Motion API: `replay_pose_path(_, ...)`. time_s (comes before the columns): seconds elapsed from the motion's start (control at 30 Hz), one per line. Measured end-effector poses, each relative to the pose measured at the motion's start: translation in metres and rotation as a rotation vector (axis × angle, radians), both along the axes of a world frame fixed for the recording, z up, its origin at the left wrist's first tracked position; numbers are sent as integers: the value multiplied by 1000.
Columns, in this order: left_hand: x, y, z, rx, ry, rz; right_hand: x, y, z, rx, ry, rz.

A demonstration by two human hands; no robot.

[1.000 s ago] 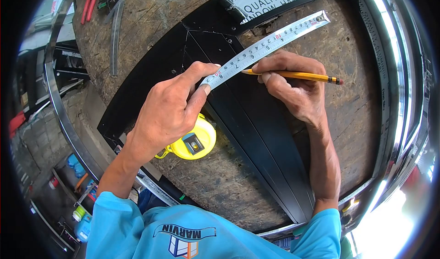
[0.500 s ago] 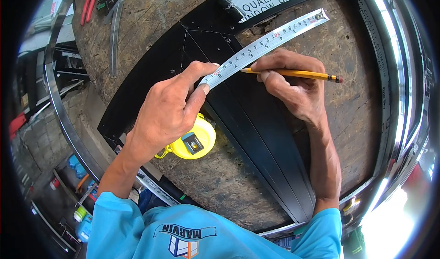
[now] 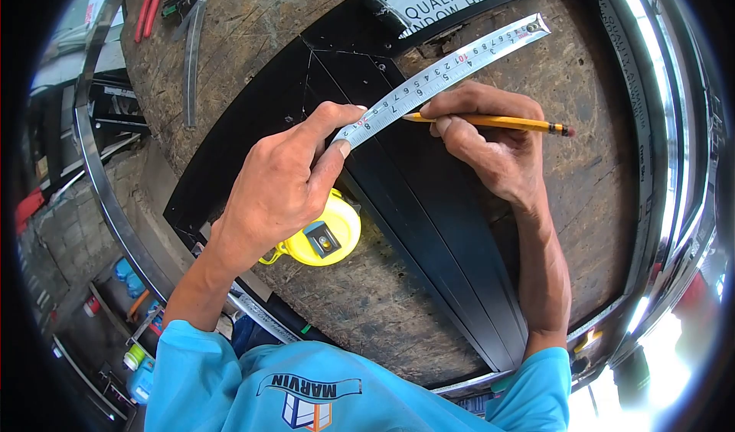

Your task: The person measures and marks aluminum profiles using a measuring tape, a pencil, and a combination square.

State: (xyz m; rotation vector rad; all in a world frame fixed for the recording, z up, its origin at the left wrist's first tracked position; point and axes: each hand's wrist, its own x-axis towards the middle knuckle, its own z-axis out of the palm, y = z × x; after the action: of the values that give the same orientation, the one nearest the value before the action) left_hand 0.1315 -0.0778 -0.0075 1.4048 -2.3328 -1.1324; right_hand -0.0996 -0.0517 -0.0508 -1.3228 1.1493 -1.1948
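Observation:
Between its thumb and forefinger, my left hand point(image 3: 287, 176) pinches the extended blade of a tape measure point(image 3: 452, 68), which slants up to the right with its metal end in the air. The tape's yellow case point(image 3: 331, 241) shows below that hand. A yellow pencil point(image 3: 509, 123) is in my right hand point(image 3: 494, 137), its tip close to the blade's lower edge near the 7 mark. Under both hands runs a long black metal profile point(image 3: 429, 218), meeting another black piece point(image 3: 260, 118) at an angled joint.
Red-handled pliers point(image 3: 148, 9) and a thin metal strip point(image 3: 191, 72) lie at the upper left of the worn wooden table point(image 3: 589, 149). Black frame pieces with printed film point(image 3: 459, 3) line the top and right. Bottles point(image 3: 140, 382) stand at the lower left.
Both hands, the tape and the pencil hold nearly the same positions. In the bright area at the lower right, a dark shape has shifted.

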Motion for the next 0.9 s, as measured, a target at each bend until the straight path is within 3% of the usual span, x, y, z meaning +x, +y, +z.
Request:
replay_pose_path(0.3,-2,-3,8,55,-69,-17,-7,-1,6,53,-15,3)
replay_pose_path(0.37,-1,-2,5,62,-73,-17,-11,-3,7,148,-270,-24)
replay_pose_path(0.6,1,-1,0,3,12,4,-10,-1,1,134,-356,-161)
replay_pose_path(0.9,5,-4,0,16,-12,-46,-37,-13,-11,172,-646,40)
